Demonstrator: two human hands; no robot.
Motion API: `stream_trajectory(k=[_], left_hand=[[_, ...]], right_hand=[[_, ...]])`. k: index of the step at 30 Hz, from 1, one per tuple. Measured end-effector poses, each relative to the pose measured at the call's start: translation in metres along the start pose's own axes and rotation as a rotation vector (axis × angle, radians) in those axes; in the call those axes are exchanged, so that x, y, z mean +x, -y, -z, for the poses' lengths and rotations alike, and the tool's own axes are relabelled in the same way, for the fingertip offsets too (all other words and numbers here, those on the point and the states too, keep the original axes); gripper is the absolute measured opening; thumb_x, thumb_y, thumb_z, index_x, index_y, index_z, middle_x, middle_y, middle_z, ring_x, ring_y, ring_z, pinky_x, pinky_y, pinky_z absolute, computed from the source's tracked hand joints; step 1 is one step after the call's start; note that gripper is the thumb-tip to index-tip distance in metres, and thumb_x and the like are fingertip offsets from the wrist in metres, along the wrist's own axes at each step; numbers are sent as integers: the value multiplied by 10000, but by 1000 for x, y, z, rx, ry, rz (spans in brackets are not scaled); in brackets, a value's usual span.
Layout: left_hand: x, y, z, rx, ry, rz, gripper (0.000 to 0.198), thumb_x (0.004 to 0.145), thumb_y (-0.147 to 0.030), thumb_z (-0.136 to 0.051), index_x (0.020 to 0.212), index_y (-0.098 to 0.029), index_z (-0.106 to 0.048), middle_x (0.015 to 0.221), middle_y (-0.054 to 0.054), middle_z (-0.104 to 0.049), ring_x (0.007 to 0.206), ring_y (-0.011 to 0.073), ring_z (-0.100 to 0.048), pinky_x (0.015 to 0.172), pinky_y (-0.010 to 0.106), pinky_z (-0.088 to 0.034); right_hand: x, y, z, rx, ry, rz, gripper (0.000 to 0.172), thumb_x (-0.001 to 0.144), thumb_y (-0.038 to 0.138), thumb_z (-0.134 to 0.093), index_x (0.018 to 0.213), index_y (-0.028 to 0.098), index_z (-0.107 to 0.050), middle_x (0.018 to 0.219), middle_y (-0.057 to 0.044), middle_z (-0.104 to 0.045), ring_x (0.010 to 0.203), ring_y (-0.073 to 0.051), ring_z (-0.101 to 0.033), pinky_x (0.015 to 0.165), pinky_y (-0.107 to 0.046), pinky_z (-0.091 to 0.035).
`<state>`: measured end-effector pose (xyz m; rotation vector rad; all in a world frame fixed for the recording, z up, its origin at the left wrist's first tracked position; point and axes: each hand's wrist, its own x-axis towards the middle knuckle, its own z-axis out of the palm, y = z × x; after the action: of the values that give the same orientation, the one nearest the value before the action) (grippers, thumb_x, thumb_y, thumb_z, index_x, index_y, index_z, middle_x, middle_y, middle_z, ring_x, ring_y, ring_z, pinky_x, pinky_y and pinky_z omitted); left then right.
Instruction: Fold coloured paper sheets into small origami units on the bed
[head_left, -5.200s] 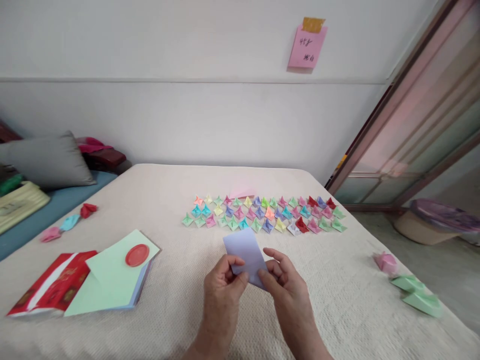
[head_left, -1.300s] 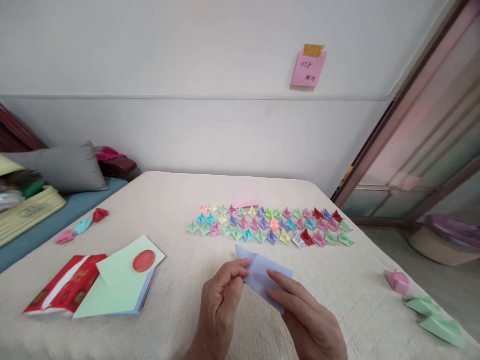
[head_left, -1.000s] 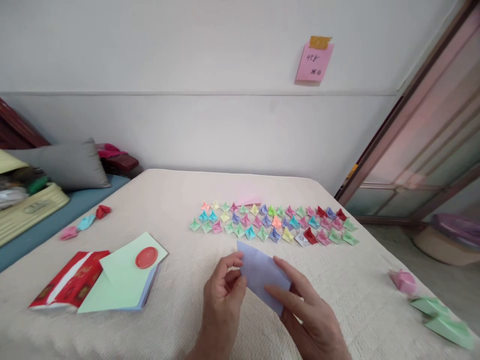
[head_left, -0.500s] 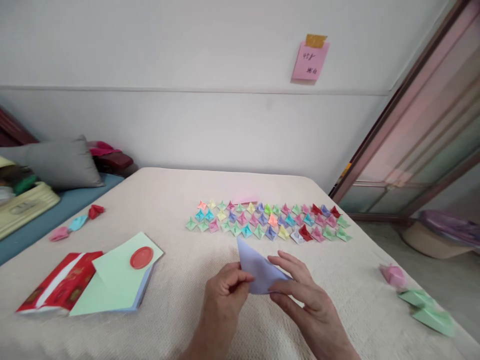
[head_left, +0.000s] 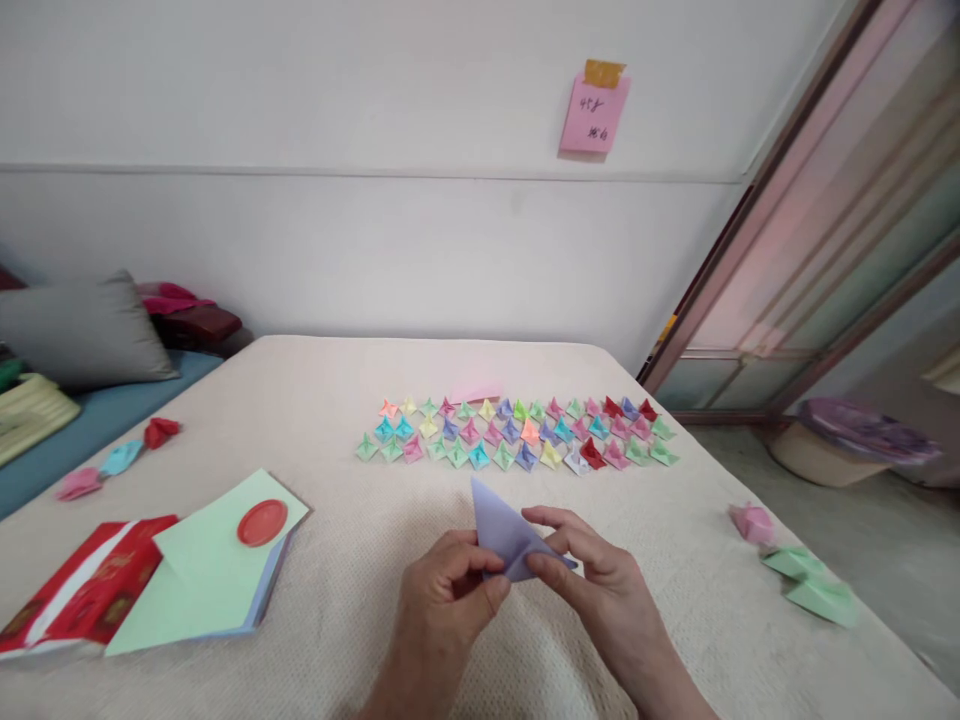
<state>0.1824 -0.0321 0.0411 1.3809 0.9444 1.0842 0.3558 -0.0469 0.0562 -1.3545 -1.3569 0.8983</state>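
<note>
A sheet of lavender paper (head_left: 501, 525), folded to a pointed triangular shape, is held up off the cloth between both hands. My left hand (head_left: 450, 585) pinches its lower left edge between thumb and fingers. On the other side, my right hand (head_left: 592, 570) grips the lower right part, its thumb pressed on the front face and its fingers behind. Past the hands, several small folded paper boats (head_left: 526, 457) in many colours stand in three rows.
Left of the hands, green paper sheets (head_left: 202, 570) lie under a red round lid (head_left: 262, 522), beside a red packet (head_left: 90, 590). Folded pieces lie at the left edge, including a blue one (head_left: 121, 457); green folded paper (head_left: 821, 600) lies right. A pink note (head_left: 595, 115) hangs on the wall.
My right thumb has moved up onto the front of the lavender paper, and its lower right side is now folded inward. The view has shifted slightly to the right.
</note>
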Motion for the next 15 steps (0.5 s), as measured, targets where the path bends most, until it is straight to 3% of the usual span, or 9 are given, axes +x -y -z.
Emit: stream_trajectory(k=[4,8,15], left_hand=[[0,-1,-1,46,-13,9,68,752,-191,-638,728,-193,-701,854,28,-637,691,140,-539,585,224,-388],[-1,2,-3,-5,-21,42,47,751,-186,-633,724,-187,-672,871,21,-646,691,138,-556,582,222,-387],[-3,9,-4,-76,4,94,25,768,-206,-624,763,-184,-613,936,31,-666,746,157,-605,629,230,-418]], right_hand=[[2,1,-5,144,-12,-78,242,706,323,-702,542,199,-575,832,-26,-662,805,-208,-587,723,-308,-427],[3,-2,-9,221,-15,-141,247,704,322,-696,550,193,-552,587,28,-546,611,-146,-471,594,-266,-366],[2,-9,-12,213,-90,-172,268,682,301,-705,556,197,-491,544,59,-436,563,-118,-362,534,-252,-279]])
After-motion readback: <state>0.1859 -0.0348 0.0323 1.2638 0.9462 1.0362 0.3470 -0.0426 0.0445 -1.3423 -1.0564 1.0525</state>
